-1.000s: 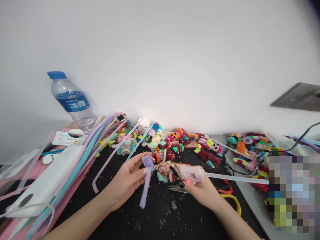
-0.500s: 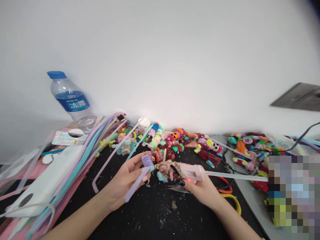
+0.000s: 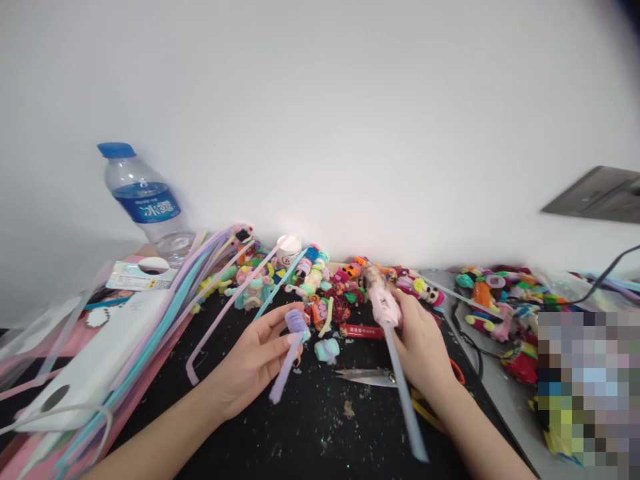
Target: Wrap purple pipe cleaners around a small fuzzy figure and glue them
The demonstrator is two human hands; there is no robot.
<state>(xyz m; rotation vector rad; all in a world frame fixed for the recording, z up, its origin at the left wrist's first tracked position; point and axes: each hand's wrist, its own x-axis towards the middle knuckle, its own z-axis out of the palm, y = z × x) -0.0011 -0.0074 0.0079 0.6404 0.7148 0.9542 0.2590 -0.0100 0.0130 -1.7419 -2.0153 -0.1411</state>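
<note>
My left hand (image 3: pixel 260 363) pinches a purple pipe cleaner (image 3: pixel 296 321), wound into a small coil with a loose tail hanging down. In my right hand (image 3: pixel 423 340) is a pale pink glue gun (image 3: pixel 384 303), its fuzz-covered nozzle pointing away from me. A long translucent glue stick (image 3: pixel 406 393) sticks out of its back end. Scissors (image 3: pixel 367 377) lie under and beside my right hand, blades to the left, handles partly hidden. A coiled light-blue pipe cleaner piece (image 3: pixel 327 351) rests on the black mat between my hands.
Colourful pipe cleaner figures (image 3: pixel 345 293) line the wall. Long pastel pipe cleaners (image 3: pixel 165 307) lie on packaging at left, near a water bottle (image 3: pixel 147 200). A red strip (image 3: pixel 363 331) is behind the scissors. More figures (image 3: pixel 493 293) and a black cable (image 3: pixel 607 273) are at right.
My right hand has drawn the glue gun away from the purple coil, to the right, and swung its nozzle from leftward to away from me. My left hand stays nearly still.
</note>
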